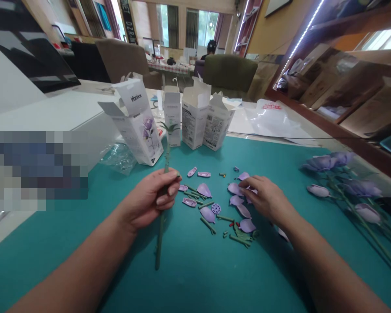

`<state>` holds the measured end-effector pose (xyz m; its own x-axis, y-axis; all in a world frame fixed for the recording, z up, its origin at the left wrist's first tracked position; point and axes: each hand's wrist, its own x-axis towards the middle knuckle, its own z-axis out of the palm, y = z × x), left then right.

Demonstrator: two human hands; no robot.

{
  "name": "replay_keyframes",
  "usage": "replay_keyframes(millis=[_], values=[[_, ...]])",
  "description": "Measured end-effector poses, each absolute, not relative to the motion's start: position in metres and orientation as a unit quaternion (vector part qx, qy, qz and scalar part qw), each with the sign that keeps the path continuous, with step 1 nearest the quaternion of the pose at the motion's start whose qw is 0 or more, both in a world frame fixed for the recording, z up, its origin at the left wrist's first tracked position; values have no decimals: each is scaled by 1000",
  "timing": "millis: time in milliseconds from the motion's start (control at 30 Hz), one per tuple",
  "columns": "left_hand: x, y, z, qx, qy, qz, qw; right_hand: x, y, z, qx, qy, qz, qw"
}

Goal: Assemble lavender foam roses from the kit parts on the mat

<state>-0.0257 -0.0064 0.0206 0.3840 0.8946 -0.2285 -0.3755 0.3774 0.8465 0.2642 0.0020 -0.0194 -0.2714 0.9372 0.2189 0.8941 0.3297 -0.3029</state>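
Observation:
My left hand (156, 198) is closed around a long green stem (160, 239), held nearly upright, with pointed green leaves at its top. Among the loose purple petals (247, 225), my right hand (263, 195) rests with its fingertips on a petal (235, 188); whether it grips that petal I cannot tell. Between the hands lie more petals, short green stem pieces (208, 226), a purple wheel-shaped piece (216, 209), long narrow purple pieces (189, 202) and green leaf parts (243, 234) with small red bits.
Open white boxes (140, 126) stand along the back of the teal mat (195, 278), with clear plastic wrap (119, 158) beside them. Finished-looking purple flowers (361, 188) on long stems lie at the right. A person (210, 48) sits far behind, near a chair (230, 71).

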Motion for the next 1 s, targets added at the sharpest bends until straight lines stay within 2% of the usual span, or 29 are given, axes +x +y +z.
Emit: replay_keyframes(millis=[133,267,600,800,900,1000], values=[[-14,-14,17,377,366,383,760,227,-14,-1,-529,-778,186,284],[-7,-19,13,387,367,364,764,187,-27,12,-465,-762,295,340],[-2,-25,7,393,356,349,772,170,-29,11,-447,-742,296,403],[-15,-13,12,363,378,412,745,195,-14,4,-502,-548,473,474],[-22,-8,15,358,381,429,737,208,-5,-1,-496,-422,582,487],[-26,-5,14,367,374,433,734,212,0,-3,-477,-362,634,490]])
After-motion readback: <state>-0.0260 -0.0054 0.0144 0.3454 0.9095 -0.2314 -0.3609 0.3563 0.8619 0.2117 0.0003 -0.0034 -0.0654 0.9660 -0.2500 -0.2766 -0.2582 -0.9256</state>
